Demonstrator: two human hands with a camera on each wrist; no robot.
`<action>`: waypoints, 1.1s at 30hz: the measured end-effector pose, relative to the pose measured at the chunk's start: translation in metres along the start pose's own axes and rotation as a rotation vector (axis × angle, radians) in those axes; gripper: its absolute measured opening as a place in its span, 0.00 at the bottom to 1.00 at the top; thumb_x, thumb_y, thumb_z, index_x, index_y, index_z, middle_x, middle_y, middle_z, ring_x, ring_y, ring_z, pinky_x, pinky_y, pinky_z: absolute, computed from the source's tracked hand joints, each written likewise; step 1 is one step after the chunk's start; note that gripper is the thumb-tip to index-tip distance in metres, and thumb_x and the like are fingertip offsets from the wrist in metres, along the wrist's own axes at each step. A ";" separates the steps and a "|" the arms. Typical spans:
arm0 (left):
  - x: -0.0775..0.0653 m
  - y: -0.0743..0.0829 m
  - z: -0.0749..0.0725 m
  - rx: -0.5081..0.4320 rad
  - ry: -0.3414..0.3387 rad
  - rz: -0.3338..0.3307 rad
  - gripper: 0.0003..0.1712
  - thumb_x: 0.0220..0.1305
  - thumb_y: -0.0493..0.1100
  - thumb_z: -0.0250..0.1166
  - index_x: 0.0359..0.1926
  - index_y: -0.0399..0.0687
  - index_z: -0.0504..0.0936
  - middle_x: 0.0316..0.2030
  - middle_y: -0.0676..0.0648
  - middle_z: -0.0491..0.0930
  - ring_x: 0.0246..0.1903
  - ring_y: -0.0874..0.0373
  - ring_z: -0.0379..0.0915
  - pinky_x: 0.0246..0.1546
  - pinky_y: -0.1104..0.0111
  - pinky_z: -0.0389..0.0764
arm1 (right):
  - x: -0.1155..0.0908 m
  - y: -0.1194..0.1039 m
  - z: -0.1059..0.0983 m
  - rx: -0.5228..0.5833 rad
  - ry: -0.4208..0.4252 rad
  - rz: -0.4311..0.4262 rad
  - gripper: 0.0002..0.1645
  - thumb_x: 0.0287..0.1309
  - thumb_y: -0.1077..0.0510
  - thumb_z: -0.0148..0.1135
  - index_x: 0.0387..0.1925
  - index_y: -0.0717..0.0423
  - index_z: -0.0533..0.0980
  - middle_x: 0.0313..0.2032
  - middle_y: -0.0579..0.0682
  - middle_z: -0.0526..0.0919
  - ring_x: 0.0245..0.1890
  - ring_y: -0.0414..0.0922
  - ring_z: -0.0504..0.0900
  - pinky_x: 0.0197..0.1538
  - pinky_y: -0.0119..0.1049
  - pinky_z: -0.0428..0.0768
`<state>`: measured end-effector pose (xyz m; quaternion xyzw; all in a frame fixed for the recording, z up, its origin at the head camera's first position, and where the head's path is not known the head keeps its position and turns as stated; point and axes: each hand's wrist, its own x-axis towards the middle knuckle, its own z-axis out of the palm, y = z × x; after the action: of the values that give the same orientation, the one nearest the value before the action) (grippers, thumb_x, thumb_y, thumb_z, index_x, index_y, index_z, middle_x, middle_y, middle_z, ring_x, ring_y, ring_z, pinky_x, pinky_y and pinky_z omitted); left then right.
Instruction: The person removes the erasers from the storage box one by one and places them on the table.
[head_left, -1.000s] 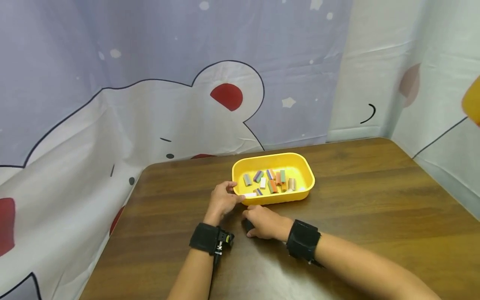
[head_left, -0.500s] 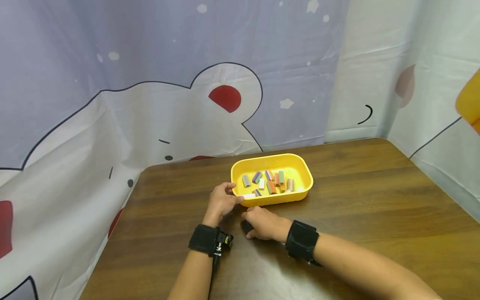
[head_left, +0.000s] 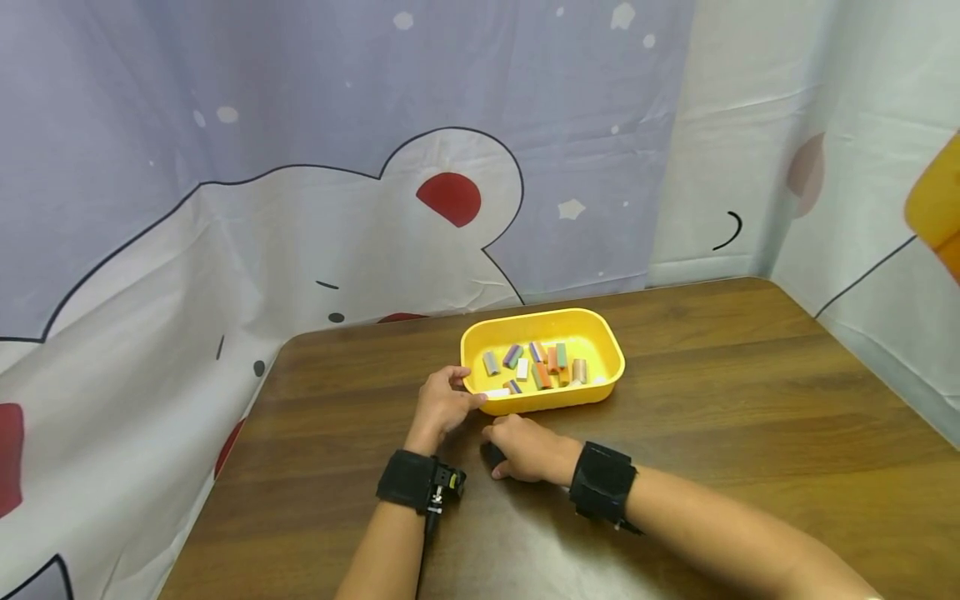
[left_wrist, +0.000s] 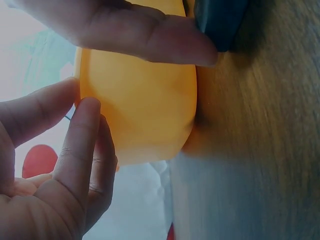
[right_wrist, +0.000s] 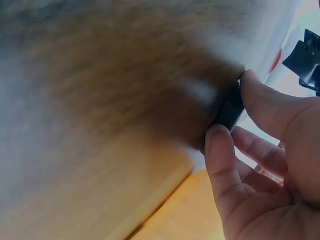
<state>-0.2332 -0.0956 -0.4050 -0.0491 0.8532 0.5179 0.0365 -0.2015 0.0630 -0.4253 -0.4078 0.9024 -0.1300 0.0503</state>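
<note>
Bracing the yellow tray [head_left: 555, 401] from its left end seems the sound way to work here: a light, even hold at the rim should stop it sliding without jostling the small coloured pieces [head_left: 542, 377] inside. Just off the tray's near side, the black object [right_wrist: 229, 112] probably wants a firm pinch, low to the brown table [head_left: 712, 400], with the knuckles clear of the tray's near wall. As for the hands, the left hand [head_left: 442, 407] grasps the tray's near left corner, partly spread around it, fingers at the left rim and thumb along the near side. To its right, the right hand [head_left: 528, 450] leaves only a narrow gap, pinching the black object between thumb and forefinger, the other fingers curled behind; whether that object rests on the table or is held just above it, I cannot tell. The tray sits near the table's far edge, its pieces lying loose, a grey one [head_left: 491, 363] toward the left and a tan one [head_left: 580, 371] toward the right.
</note>
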 end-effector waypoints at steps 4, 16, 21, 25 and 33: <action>0.000 0.000 0.000 -0.003 0.000 0.002 0.29 0.55 0.37 0.72 0.58 0.36 0.75 0.49 0.37 0.76 0.41 0.50 0.76 0.39 0.63 0.78 | -0.002 -0.001 -0.002 -0.003 0.005 -0.008 0.24 0.47 0.54 0.77 0.42 0.62 0.79 0.31 0.49 0.78 0.32 0.40 0.77 0.35 0.33 0.76; 0.000 -0.002 0.001 0.010 0.018 0.030 0.29 0.54 0.36 0.73 0.57 0.36 0.76 0.48 0.37 0.77 0.41 0.50 0.75 0.39 0.63 0.78 | -0.006 -0.003 -0.026 0.019 0.102 -0.093 0.10 0.53 0.62 0.72 0.37 0.59 0.81 0.34 0.48 0.82 0.34 0.41 0.79 0.39 0.33 0.78; 0.001 -0.002 0.001 0.002 0.028 0.043 0.29 0.53 0.35 0.74 0.57 0.35 0.76 0.48 0.36 0.78 0.41 0.50 0.77 0.39 0.63 0.79 | -0.006 0.001 -0.046 0.068 0.216 -0.151 0.08 0.53 0.71 0.66 0.36 0.61 0.82 0.33 0.50 0.84 0.35 0.43 0.82 0.40 0.34 0.79; 0.002 -0.001 0.001 -0.007 0.017 0.038 0.30 0.53 0.36 0.74 0.57 0.35 0.76 0.47 0.36 0.77 0.41 0.50 0.78 0.39 0.63 0.80 | -0.006 0.010 -0.063 0.059 0.285 -0.137 0.10 0.51 0.74 0.66 0.36 0.62 0.82 0.33 0.52 0.84 0.35 0.45 0.83 0.40 0.35 0.80; 0.001 -0.001 0.000 -0.019 0.002 0.023 0.30 0.53 0.36 0.74 0.57 0.34 0.76 0.46 0.38 0.75 0.40 0.50 0.77 0.38 0.65 0.79 | 0.000 0.044 -0.087 0.056 0.242 0.046 0.11 0.52 0.71 0.66 0.39 0.62 0.81 0.36 0.55 0.84 0.37 0.50 0.82 0.42 0.40 0.80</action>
<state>-0.2345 -0.0958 -0.4063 -0.0402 0.8488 0.5263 0.0293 -0.2504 0.1078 -0.3537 -0.3665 0.9070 -0.2024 -0.0446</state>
